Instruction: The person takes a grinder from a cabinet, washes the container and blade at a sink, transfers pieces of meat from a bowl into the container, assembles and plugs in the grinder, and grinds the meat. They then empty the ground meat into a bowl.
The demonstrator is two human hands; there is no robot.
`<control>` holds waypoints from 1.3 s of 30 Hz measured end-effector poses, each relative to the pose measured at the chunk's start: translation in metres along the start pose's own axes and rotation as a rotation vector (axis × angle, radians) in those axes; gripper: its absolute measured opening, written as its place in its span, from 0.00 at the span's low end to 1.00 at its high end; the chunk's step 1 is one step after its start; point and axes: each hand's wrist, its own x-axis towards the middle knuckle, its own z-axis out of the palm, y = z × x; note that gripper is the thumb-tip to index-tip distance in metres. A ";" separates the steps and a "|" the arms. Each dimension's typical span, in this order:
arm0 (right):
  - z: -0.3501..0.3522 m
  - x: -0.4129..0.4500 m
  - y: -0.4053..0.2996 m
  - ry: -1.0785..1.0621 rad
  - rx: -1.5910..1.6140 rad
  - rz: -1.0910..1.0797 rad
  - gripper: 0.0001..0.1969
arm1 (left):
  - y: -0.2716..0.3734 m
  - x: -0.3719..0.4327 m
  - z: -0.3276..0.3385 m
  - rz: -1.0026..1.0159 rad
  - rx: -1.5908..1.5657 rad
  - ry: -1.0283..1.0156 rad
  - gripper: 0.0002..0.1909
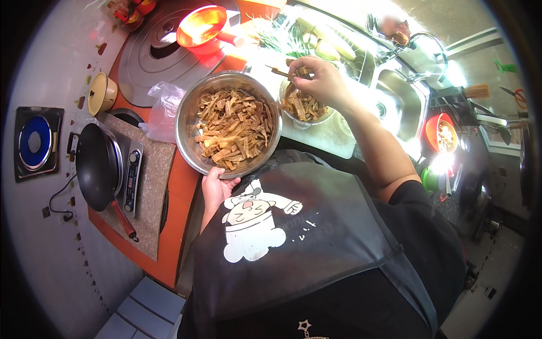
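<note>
My left hand (216, 188) grips the near rim of a wide stainless steel bowl (185, 144), thumb up against its side. Brown strips of food (235, 125), which look like soaked dried bamboo shoots, fill much of it. To the right, my right hand (322, 80) is raised above a smaller clear bowl (302, 123), pinching a few brown strips (279, 72) in its fingertips. More strips (304, 106) lie inside that bowl. The hand and forearm hide part of the smaller bowl. A whitish cutting board (336, 143) lies beneath it.
A red ladle (203, 31) and a crumpled plastic bag (163, 110) are beyond the steel bowl. At left, a black wok (96, 167) tilts on an induction cooker (133, 182). Green stalks (292, 38) lie at the back. The sink (402, 101) is at right, partly washed out by glare.
</note>
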 end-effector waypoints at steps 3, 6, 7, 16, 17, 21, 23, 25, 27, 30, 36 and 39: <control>-0.007 0.004 0.032 -0.030 -0.184 0.066 0.11 | 0.002 0.004 -0.003 -0.009 0.020 0.002 0.19; -0.007 0.009 0.063 -0.016 -0.376 0.164 0.11 | 0.004 0.002 -0.003 -0.008 0.027 0.026 0.18; -0.007 0.011 0.076 0.041 -0.462 0.177 0.11 | 0.004 0.002 -0.003 -0.008 0.026 0.028 0.18; -0.004 0.024 0.100 -0.165 -0.773 -0.232 0.12 | 0.004 -0.001 -0.005 0.019 0.028 0.022 0.17; 0.002 0.030 0.112 -0.205 -0.762 -0.385 0.12 | 0.003 0.001 -0.006 0.016 0.032 0.019 0.17; -0.001 0.052 0.109 -0.595 -1.291 -0.173 0.11 | 0.004 0.002 -0.009 -0.013 0.050 0.049 0.18; -0.004 0.052 0.105 -0.497 -1.152 -0.062 0.13 | 0.004 -0.007 -0.005 0.001 0.057 0.056 0.19; -0.005 0.048 0.092 -0.341 -0.864 0.252 0.13 | 0.001 -0.012 -0.008 0.015 0.040 0.074 0.20; -0.008 0.047 0.113 -0.237 -0.806 0.168 0.12 | 0.000 -0.008 -0.014 0.009 0.024 0.069 0.20; -0.016 0.042 0.138 -0.266 -0.818 0.094 0.14 | 0.000 -0.005 -0.016 0.006 0.014 0.068 0.20; -0.023 0.014 0.101 -0.010 -0.515 -0.049 0.19 | 0.003 -0.008 -0.015 0.045 0.004 0.083 0.17; -0.027 -0.005 0.099 0.096 -0.441 -0.058 0.16 | 0.001 0.010 -0.024 0.015 -0.030 0.074 0.17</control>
